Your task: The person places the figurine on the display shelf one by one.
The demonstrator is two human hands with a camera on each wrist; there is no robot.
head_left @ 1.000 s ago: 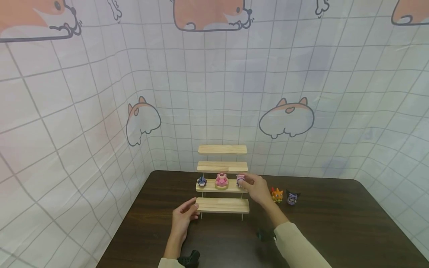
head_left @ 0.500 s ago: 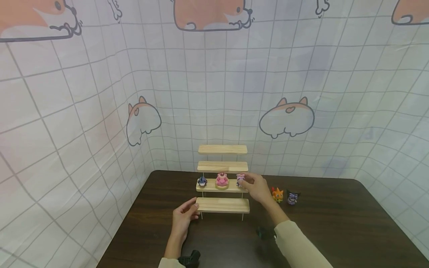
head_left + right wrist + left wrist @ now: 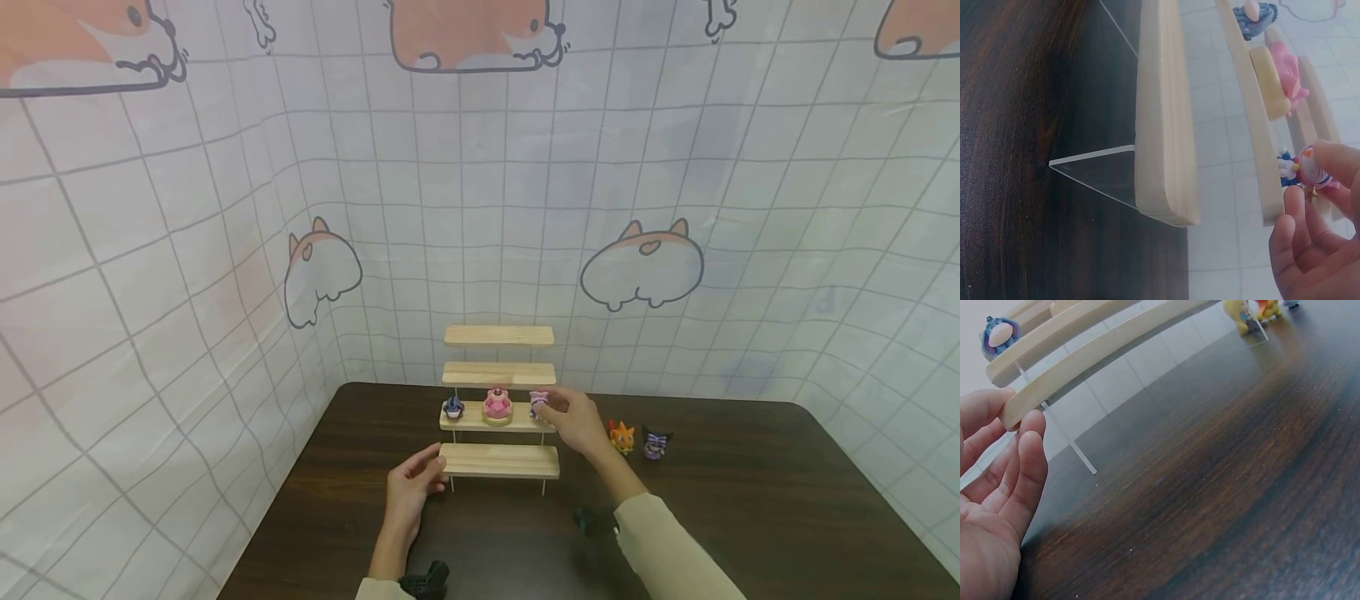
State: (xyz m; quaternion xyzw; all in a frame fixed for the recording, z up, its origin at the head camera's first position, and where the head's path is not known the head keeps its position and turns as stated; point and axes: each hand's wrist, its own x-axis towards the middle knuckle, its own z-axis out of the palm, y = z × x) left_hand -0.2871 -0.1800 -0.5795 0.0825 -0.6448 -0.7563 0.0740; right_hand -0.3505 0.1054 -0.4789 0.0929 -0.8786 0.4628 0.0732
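Note:
A tiered wooden display stand has four-step pale boards on clear supports. My left hand (image 3: 407, 492) pinches the left end of its lowest board (image 3: 498, 460), thumb above and fingers beneath. On the board above, my right hand (image 3: 576, 422) holds a small pink-and-white figurine (image 3: 1312, 167) at the right end, thumb and fingertips around it. Its base touches or nearly touches the board; I cannot tell which. Along the same board stand a blue donkey figurine (image 3: 1000, 335) at the left end and a pink figurine on a yellow base (image 3: 497, 405) in the middle.
Right of the stand, an orange figurine (image 3: 622, 436) and a dark purple figurine with pointed ears (image 3: 655, 443) stand on the dark wooden table (image 3: 750, 500). Behind the table hangs a white gridded cloth (image 3: 517, 208) with cartoon dogs. The upper two boards (image 3: 498, 372) rise behind the figurines.

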